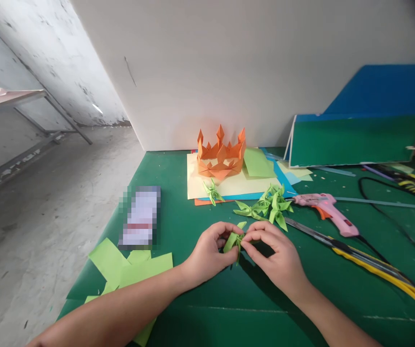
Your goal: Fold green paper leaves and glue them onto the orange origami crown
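A small green folded-paper flower (233,240) is held between my two hands, low over the green table. My left hand (212,250) grips its left side with thumb and fingers. From the right, my right hand (272,248) pinches at the flower's thin petals with thumb and fingertips. Just beyond my hands lies a cluster of similar green paper flowers (270,203). One more paper flower (212,191) rests at the front edge of the stacked paper sheets. Part of the held flower is hidden by my fingers.
An orange paper crown (220,164) stands on cream paper (193,185). To the right lie a pink glue gun (332,212) and a yellow-handled utility knife (373,270). Loose green sheets (145,270) and a blurred phone (140,217) lie left. A green board (352,142) stands behind.
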`<action>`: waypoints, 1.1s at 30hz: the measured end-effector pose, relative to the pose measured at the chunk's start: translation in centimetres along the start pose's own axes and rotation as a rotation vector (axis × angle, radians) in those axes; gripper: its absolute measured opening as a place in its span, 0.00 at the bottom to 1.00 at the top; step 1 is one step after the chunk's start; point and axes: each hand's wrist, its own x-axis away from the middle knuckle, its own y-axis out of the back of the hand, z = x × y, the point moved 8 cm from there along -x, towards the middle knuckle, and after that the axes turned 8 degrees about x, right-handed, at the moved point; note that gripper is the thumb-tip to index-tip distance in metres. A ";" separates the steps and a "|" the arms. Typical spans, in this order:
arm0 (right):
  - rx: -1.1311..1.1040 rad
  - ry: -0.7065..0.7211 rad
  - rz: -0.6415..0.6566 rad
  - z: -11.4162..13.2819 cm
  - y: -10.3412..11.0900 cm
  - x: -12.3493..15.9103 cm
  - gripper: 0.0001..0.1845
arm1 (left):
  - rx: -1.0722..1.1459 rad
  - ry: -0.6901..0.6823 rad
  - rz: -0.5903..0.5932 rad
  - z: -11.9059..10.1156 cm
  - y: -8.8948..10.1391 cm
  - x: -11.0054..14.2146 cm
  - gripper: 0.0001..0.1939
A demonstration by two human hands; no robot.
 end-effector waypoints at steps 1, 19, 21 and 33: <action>-0.011 -0.003 0.009 0.0 -0.1 0.0 0.03 | -0.009 -0.003 -0.004 0.0 0.1 0.0 0.13; 0.073 0.021 0.009 -0.3 0.1 -0.2 0.04 | -0.015 -0.023 0.015 -0.7 0.0 0.2 0.13; 0.131 0.051 -0.011 -0.1 0.3 -0.2 0.04 | -0.027 0.005 -0.031 -0.2 0.6 0.0 0.12; 0.143 0.034 0.103 -0.9 -0.7 -0.2 0.05 | -0.455 -0.083 -0.013 -1.9 1.5 -0.8 0.06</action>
